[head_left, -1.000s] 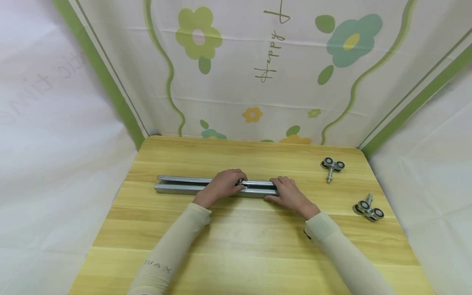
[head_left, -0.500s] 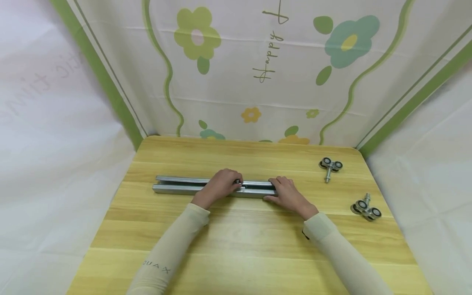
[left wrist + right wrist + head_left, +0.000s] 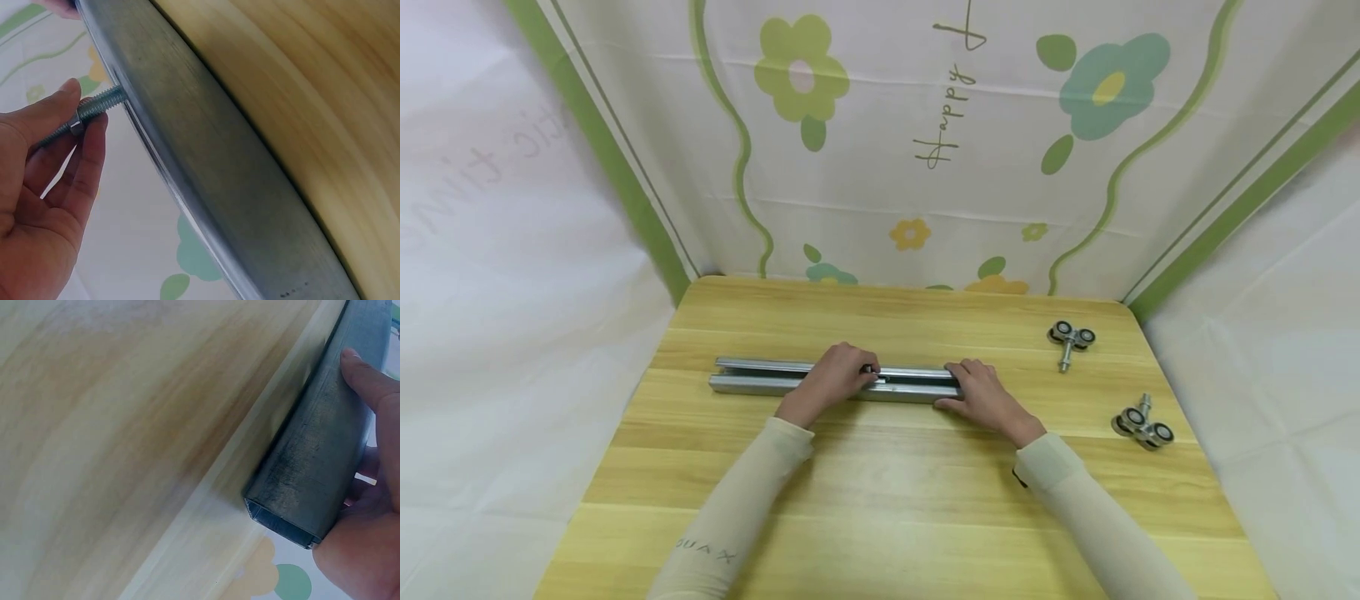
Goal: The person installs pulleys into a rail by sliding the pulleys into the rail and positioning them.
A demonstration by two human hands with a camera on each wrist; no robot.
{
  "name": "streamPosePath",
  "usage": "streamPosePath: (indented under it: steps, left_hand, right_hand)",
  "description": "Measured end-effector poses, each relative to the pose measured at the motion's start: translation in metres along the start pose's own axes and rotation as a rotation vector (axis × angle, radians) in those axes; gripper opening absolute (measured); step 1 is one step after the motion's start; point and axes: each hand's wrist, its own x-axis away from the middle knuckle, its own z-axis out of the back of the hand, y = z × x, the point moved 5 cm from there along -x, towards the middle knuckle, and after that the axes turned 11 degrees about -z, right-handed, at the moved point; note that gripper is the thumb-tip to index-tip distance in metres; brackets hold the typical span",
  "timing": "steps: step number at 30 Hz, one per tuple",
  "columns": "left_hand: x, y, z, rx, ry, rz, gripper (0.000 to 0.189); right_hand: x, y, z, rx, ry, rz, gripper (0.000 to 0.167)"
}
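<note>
A metal C-channel rail (image 3: 752,384) lies across the wooden table with its slot facing up. My left hand (image 3: 833,377) is above the middle of the rail. In the left wrist view its thumb and fingers pinch a threaded bolt (image 3: 103,103) with a nut (image 3: 76,123) on it. The bolt stands up out of the slot; whatever is at its lower end is hidden inside the rail. At the rail's right end, my right hand (image 3: 988,396) grips the channel. In the right wrist view, the thumb lies on one side wall near the rail's open end.
Two roller trolleys with threaded bolts lie on the right of the table (image 3: 880,517): one trolley (image 3: 1070,336) farther back, the other trolley (image 3: 1142,427) nearer. A printed fabric curtain (image 3: 865,167) hangs behind the table, with white fabric at both sides.
My left hand has slid left along the rail with the bolt. The right hand keeps its grip on the right end, and the rail stays in place.
</note>
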Motion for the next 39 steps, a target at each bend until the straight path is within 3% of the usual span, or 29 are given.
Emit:
streamPosePath:
  steps: [25, 39]
  left_hand:
    - [0.033, -0.021, 0.019, 0.003, 0.057, 0.085, 0.008]
    - [0.054, -0.037, 0.028, 0.009, 0.081, 0.166, 0.01]
  right_hand:
    - [-0.002, 0.002, -0.003, -0.009, -0.009, -0.01, 0.077]
    - [-0.002, 0.001, -0.002, -0.018, 0.011, -0.008, 0.076]
